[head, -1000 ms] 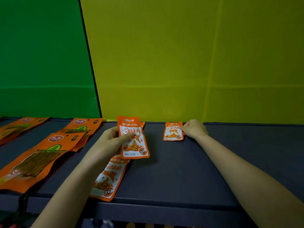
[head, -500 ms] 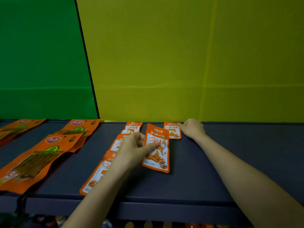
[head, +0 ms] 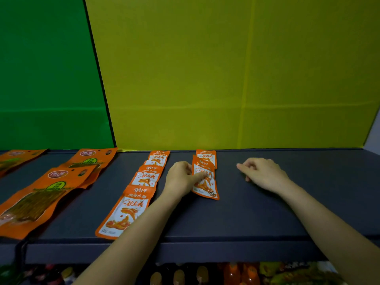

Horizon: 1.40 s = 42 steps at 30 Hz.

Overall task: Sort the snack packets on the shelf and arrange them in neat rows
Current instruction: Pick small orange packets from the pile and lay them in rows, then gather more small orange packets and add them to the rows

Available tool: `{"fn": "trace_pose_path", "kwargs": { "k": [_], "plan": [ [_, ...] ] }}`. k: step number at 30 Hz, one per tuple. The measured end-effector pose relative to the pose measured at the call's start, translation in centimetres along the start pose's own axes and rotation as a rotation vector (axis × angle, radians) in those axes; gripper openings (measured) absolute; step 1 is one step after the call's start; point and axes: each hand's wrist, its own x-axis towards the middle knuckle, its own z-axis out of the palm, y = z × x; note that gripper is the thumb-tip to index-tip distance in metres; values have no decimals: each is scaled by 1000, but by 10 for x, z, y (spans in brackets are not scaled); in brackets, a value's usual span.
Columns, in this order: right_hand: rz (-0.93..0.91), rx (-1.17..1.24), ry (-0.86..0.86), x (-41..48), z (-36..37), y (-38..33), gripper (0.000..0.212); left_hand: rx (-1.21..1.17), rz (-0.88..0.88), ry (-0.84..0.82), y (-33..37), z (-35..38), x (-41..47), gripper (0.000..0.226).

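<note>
A dark shelf (head: 257, 214) carries orange snack packets. My left hand (head: 181, 177) pinches a small orange packet (head: 205, 182) by its left edge, thumb on its face; its top overlaps another small packet (head: 206, 156) at the back wall. A column of small orange packets runs left of it: a back one (head: 159, 158), a middle one (head: 147, 175), a front one (head: 125, 212). My right hand (head: 263, 173) rests on the bare shelf to the right, fingers loosely curled, holding nothing.
Large orange packets (head: 37, 198) with green labels lie overlapped on the shelf's left, more at the far left (head: 18, 159). Green and yellow panels form the back wall. Bottles and packets (head: 236, 274) sit on the lower shelf below the front edge.
My left hand carried the small packet rightward and back, laying it against the packet at the wall. My right hand let go of that back packet and slid right onto bare shelf.
</note>
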Motion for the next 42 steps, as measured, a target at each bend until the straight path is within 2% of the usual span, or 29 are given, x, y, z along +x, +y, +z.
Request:
{"fn": "trace_pose_path", "kwargs": {
  "k": [11,16,20,23,27,30,32,37,42],
  "plan": [
    [1,48,11,-10,-1,4,27,422,35,2,-9,7,9,43],
    [-3,70,21,-9,-1,5,25,503,65,7,-11,9,12,48],
    [-6,66,17,-9,-2,4,26,535,87,61,-8,11,6,51],
    [-35,27,61,-13,-4,0,23,635,200,183,2,2,-2,46],
    [-213,-59,168,-28,-6,-20,12,729,339,363,9,-36,-29,31],
    [-362,-22,195,-44,0,-51,11,596,348,421,-1,-76,-65,21],
    [-447,5,180,-57,10,-76,12,586,341,463,-13,-105,-93,18],
    [-727,116,103,-90,41,-152,17,761,160,592,-56,-176,-156,15],
    [-913,219,19,-135,88,-229,15,858,-80,657,-109,-243,-231,19]
  ]
}}
